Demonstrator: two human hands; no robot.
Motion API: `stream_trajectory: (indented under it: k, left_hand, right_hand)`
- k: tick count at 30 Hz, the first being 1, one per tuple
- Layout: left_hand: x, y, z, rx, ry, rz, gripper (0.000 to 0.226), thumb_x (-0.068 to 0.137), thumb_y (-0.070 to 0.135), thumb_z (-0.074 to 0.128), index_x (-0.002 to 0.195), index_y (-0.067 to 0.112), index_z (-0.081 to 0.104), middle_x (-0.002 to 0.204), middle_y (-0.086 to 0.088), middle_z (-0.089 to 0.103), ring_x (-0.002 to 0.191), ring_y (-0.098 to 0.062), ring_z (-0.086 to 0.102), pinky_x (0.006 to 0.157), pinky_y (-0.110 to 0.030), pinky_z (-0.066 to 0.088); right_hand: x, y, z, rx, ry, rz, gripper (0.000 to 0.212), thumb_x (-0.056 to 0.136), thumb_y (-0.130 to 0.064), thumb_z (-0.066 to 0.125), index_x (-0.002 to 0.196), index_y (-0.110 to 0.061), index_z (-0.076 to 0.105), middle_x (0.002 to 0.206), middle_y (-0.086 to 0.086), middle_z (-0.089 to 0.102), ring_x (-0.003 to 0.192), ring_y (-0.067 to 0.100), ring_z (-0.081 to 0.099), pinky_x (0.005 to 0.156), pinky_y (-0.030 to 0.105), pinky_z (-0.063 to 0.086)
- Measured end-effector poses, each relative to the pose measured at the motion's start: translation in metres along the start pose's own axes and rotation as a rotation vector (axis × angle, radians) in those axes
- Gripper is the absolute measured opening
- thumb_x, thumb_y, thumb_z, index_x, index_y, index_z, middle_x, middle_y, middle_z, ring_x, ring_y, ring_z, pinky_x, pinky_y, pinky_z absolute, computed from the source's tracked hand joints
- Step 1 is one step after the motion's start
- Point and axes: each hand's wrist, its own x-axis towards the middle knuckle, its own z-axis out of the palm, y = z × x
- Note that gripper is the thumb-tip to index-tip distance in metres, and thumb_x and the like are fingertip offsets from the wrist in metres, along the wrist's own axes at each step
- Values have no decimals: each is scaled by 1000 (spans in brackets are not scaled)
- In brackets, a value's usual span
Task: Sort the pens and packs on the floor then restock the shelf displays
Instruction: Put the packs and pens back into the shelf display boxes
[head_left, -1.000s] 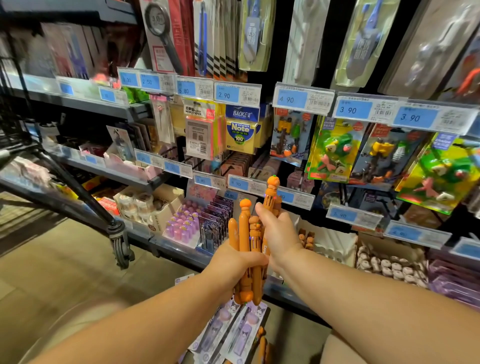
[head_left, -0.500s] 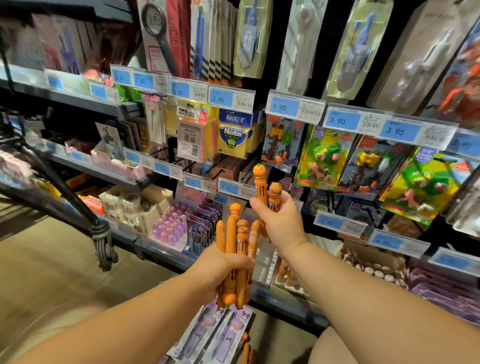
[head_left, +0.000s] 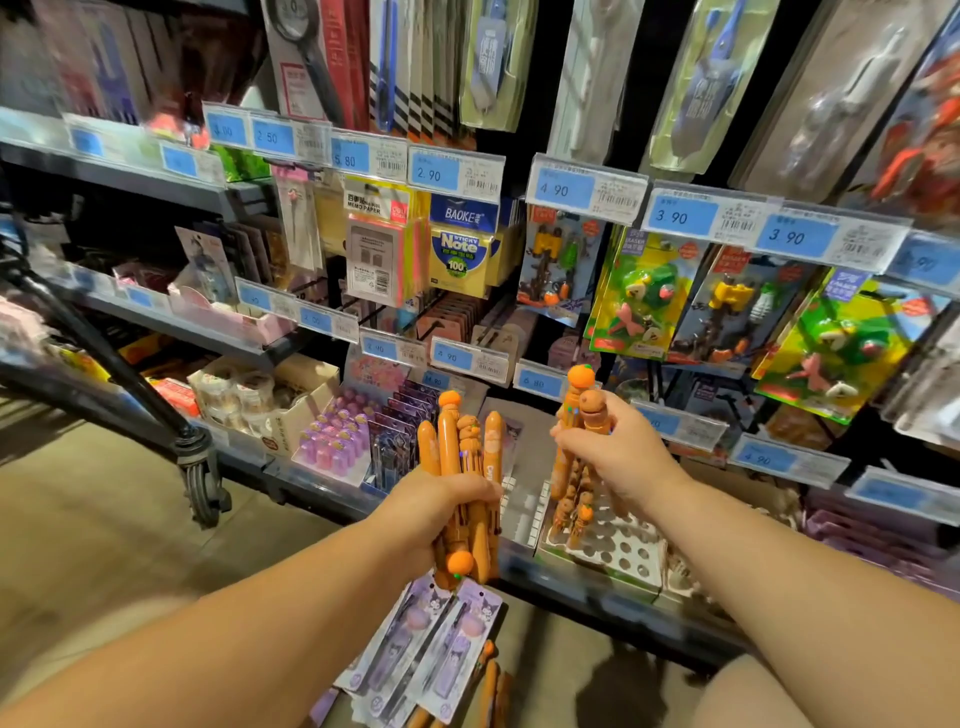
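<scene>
- Several orange plastic character-topped pens (head_left: 451, 436) are staying clamped in the left hand's (head_left: 441, 499) curled fingers, above purple carded packs (head_left: 431, 649) on the floor.
- Two separated pens (head_left: 582, 410), pinched by the right hand (head_left: 623, 452), are moving away over the shelf-edge white holed tray (head_left: 623, 545): restocking is starting.

Our left grip (head_left: 444, 501) covers the middle of the orange pen bundle (head_left: 448, 436), so we cannot count the barrels behind its fingers. Our right grip (head_left: 623, 452) hides the shafts of the pen pair (head_left: 576, 395). The picture's bottom edge cuts off the purple packs (head_left: 415, 649) and loose pens (head_left: 488, 686) on the floor. At the shelf's left end, the price tags (head_left: 85, 143) blur past reading. The barcode print (head_left: 618, 200) is too small to make out.
</scene>
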Motion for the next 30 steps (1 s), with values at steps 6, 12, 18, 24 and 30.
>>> stream_trajectory:
  k: [6, 12, 18, 24, 30]
  left_hand:
    - [22, 0, 29, 23, -24, -79, 15, 82, 4, 69, 93, 2, 60, 69, -15, 67, 63, -32, 65, 75, -51, 58]
    - [40, -32, 50, 34, -103, -166, 19, 76, 6, 74, 88, 1, 61, 70, -19, 64, 73, -38, 61, 88, -71, 46]
    - [56, -61, 40, -33, -139, -223, 23, 80, 2, 70, 100, -3, 60, 77, -22, 67, 74, -39, 66, 84, -65, 52]
    - [73, -74, 45, -23, -168, -224, 18, 83, 0, 67, 101, -1, 61, 74, -17, 66, 66, -30, 67, 68, -41, 60]
    - [90, -88, 52, -3, -172, -246, 21, 82, 3, 69, 102, 4, 63, 82, -17, 68, 79, -33, 67, 84, -47, 56]
  right_hand:
    - [-6, 35, -27, -261, 6, 183, 19, 84, -19, 69, 80, -1, 62, 74, 10, 64, 70, 23, 57, 63, 29, 40]
    - [-7, 56, -45, -496, -15, 242, 17, 86, -18, 70, 93, -19, 54, 81, -3, 55, 62, 8, 52, 42, 12, 37]
    - [0, 79, -49, -743, -134, 320, 53, 83, -23, 69, 126, -30, 38, 84, 0, 57, 59, 11, 54, 42, 17, 35]
    - [7, 103, -54, -892, -267, 329, 39, 86, -33, 66, 113, -26, 39, 78, -5, 49, 72, 18, 57, 51, 24, 37]
    - [19, 133, -58, -917, -202, 385, 39, 89, -38, 65, 119, -18, 49, 92, -2, 53, 72, 15, 56, 52, 26, 38]
